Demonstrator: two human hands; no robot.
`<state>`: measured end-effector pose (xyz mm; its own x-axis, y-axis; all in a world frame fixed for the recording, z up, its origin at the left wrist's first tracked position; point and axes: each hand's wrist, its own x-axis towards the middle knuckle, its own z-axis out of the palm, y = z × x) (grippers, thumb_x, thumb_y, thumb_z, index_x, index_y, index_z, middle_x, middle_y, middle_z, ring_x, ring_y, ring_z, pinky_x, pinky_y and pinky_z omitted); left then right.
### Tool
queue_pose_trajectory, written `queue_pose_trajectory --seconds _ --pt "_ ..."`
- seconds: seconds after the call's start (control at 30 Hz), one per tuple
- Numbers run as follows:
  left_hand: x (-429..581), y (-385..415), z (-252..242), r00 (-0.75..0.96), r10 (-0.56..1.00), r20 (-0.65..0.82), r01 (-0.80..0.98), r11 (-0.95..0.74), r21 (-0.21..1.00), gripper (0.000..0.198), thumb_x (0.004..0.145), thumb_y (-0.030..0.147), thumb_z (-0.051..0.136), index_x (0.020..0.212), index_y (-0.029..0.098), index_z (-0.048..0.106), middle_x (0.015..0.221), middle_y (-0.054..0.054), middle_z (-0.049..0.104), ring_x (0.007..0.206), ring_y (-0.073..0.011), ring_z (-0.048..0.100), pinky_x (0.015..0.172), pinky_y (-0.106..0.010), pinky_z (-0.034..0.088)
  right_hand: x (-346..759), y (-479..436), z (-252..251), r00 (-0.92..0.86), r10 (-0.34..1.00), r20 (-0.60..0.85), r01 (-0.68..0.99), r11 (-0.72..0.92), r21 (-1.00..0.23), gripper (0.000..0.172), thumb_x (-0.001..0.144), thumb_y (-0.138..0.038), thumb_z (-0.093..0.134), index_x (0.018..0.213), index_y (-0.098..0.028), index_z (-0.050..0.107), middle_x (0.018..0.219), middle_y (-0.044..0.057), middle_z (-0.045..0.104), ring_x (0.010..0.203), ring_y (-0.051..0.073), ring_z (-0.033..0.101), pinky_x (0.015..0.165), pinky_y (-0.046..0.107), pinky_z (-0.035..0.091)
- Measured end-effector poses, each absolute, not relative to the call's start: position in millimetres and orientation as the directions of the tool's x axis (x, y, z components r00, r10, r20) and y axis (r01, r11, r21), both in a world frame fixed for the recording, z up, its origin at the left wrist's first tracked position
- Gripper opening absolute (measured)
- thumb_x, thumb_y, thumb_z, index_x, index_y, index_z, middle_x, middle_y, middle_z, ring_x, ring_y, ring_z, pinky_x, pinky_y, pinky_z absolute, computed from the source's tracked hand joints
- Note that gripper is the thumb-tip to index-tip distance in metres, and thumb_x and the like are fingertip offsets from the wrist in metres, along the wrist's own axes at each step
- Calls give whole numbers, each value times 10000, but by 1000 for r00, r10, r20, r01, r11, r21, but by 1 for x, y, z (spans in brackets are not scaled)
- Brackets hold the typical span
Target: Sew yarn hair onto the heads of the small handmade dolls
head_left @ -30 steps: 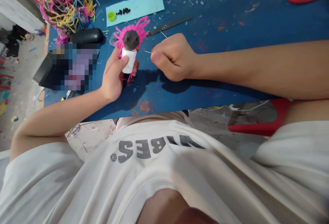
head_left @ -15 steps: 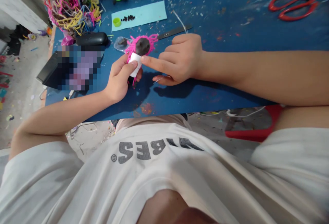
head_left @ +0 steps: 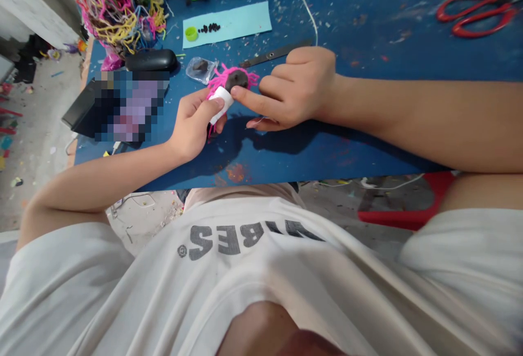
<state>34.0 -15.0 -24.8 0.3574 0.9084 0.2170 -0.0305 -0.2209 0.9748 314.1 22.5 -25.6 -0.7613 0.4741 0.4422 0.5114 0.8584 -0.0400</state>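
Observation:
Wrapped around a small doll, my left hand [head_left: 195, 122] has its thumb on the doll's white body [head_left: 222, 104]. Pink yarn [head_left: 221, 77] surrounds the doll's dark grey head [head_left: 237, 79]. My right hand [head_left: 300, 92] has its index fingertip at the spot where the head meets the white body. Its other fingers are curled, and a thin pale strand shows near the thumb; whether they grip it is unclear. Just behind the doll lies a clear plastic bag [head_left: 201, 69] with a dark lump in it.
A light blue strip [head_left: 245, 21] holds a green cap [head_left: 190, 33] and black beads. Beyond my right hand is a flat metal blade [head_left: 278, 53]. Red scissors [head_left: 476, 14] lie far right. At left are tangled yarn [head_left: 118, 10], a black case [head_left: 151, 60] and a phone [head_left: 139, 105].
The doll has tilted slightly to the right in my left hand. My right index fingertip stays against it, and the right hand's wrist has shifted a little. The whole view has moved slightly.

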Motion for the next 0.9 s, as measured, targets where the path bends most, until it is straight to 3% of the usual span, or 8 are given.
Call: queue_pose_trajectory --seconds 0.13,0.33,0.53,0.8,0.9 --pt "33 -17 -22 360 907 217 3 -233 972 557 1083 666 827 749 249 671 578 18 562 474 -136 498 498 -280 339 315 25 -30 -774 459 435 468 879 -95 954 1117 -1056 484 1444 -254 883 867 51 777 958 281 805 886 450 666" --pt "31 -19 -22 365 899 243 -28 -251 968 562 1109 641 823 739 240 687 578 16 577 483 -135 493 524 -298 327 320 31 -39 -771 390 504 458 889 12 1008 1114 -1087 435 1347 -214 882 953 59 810 905 237 757 914 459 640" --pt "31 -18 -24 371 898 236 -34 -241 970 520 1104 636 827 773 248 727 559 22 519 479 -137 450 529 -339 328 316 30 -32 -749 457 481 417 888 -195 956 1087 -1080 519 1275 -227 907 841 55 745 959 268 771 906 458 639" --pt "30 -22 -15 399 901 171 25 -197 980 441 1072 550 825 786 237 700 575 20 538 472 -134 433 517 -326 269 316 33 -39 -762 405 505 442 896 -51 990 1068 -1118 493 1287 -238 891 939 49 798 900 233 760 897 446 625" --pt "31 -22 -15 391 905 166 48 -201 978 398 1082 500 782 793 239 701 580 16 547 492 -136 430 537 -328 257 317 34 -40 -749 438 498 471 880 -66 1012 1073 -1133 443 1262 -242 885 968 43 798 941 224 768 912 425 620"
